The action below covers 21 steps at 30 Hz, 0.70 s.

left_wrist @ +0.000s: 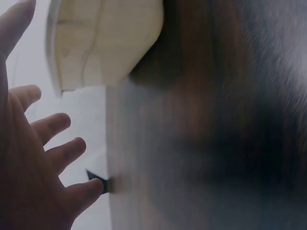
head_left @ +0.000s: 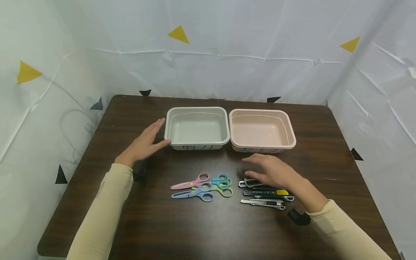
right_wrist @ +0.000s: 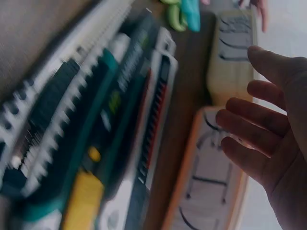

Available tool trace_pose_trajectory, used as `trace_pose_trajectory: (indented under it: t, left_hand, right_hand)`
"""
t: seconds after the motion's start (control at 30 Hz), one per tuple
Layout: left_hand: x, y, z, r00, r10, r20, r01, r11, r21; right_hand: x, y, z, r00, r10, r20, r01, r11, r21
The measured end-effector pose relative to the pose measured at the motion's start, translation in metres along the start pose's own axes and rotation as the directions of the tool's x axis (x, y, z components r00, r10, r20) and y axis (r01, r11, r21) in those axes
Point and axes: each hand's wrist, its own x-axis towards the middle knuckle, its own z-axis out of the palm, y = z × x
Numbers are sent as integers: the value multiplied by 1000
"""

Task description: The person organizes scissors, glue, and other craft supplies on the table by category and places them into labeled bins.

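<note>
The left hand [head_left: 143, 142] is being held with fingers straight at the left end of the pale grey container [head_left: 196, 128], thumb contact being impossible to confirm, while the right hand [head_left: 273, 171] is being held well apart, relaxed, over the far side of the cutter knives [head_left: 264, 192], neither gripping anything. The knives are being supported on the table [head_left: 162, 224], nearer than the pink container [head_left: 260, 130] and right of the scissors [head_left: 196, 192]. Any grip is being judged safest away from the left-facing ends, one item being pinched at a time.

Head camera faces forward and down; close, sideways wrist views share grey tub [head_left: 196, 126]
</note>
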Motion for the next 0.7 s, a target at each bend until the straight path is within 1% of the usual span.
trace_pose_trajectory:
  t: [0.13,0.2,0.33,0.43,0.57,0.63,0.7]
  left_hand:
    - [0,1,11,1000,-5,-1,5,999,-42]
    - [0,2,16,1000,-8,1,8,998,-67]
    - [1,2,24,999,-41,1,41,991,-127]
    - [0,-2,29,997,-76,17,78,984,-162]
    - [-2,-6,34,991,-123,59,132,974,-185]
    - [-2,-5,35,989,-132,66,143,969,-201]
    - [-1,-5,34,990,-129,58,139,968,-209]
  right_hand:
    - [3,-6,20,999,-7,38,7,1000,7]
    - [5,-10,28,999,-22,46,22,1000,8]
    - [9,-16,41,997,-46,64,45,999,7]
    - [14,-19,48,995,-47,87,48,999,-6]
    - [20,-25,53,992,-45,122,48,999,-26]
    - [23,-28,55,991,-43,126,50,998,-49]
    - [26,-31,57,992,-44,121,53,996,-73]
